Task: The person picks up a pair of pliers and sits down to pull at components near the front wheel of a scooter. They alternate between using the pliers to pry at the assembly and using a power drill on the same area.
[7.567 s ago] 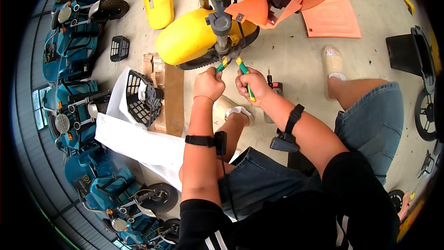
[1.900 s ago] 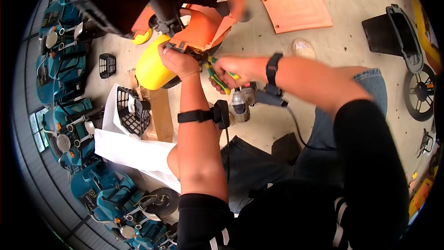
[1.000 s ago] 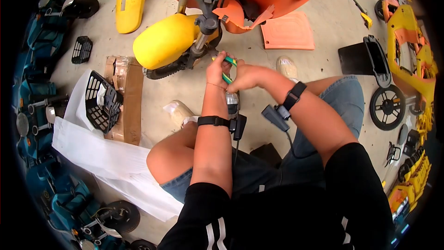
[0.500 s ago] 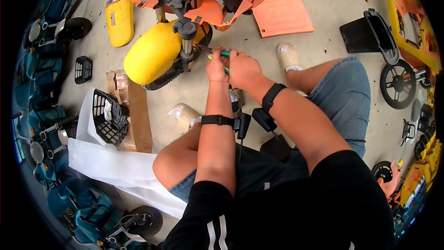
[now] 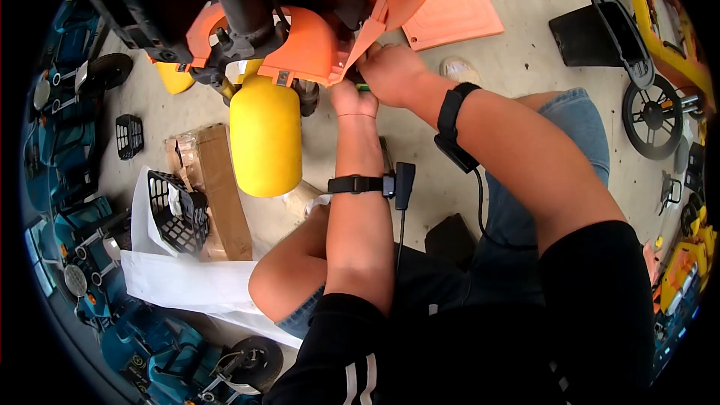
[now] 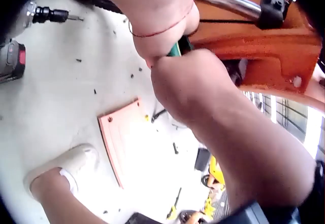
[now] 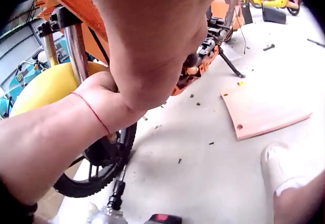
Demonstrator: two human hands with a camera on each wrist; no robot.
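Observation:
My left hand [image 5: 352, 99] and right hand [image 5: 394, 73] meet close under the orange front panel [image 5: 304, 45] of a scooter. Between them shows a green handle of the pliers [image 5: 363, 88], which both hands grip. Their fingertips and the pliers' jaws are hidden by the hands and panel. In the left wrist view the green pliers handle [image 6: 175, 50] runs from one hand into the other. The yellow front fender [image 5: 266, 135] lies left of my hands. In the right wrist view the front wheel [image 7: 84, 189] stands below my left forearm.
A power driver [image 7: 117, 198] lies on the floor by the wheel. Flat salmon panel [image 5: 454, 11] and black bin [image 5: 581, 37] lie to the right. At left are a cardboard box [image 5: 225, 202], a black basket [image 5: 176, 214], a white sheet [image 5: 187, 281] and teal scooters [image 5: 150, 345].
Over the last second both hands have moved forward with the pliers, up to the orange panel. The fender and steering column have turned, and the fender now points toward me.

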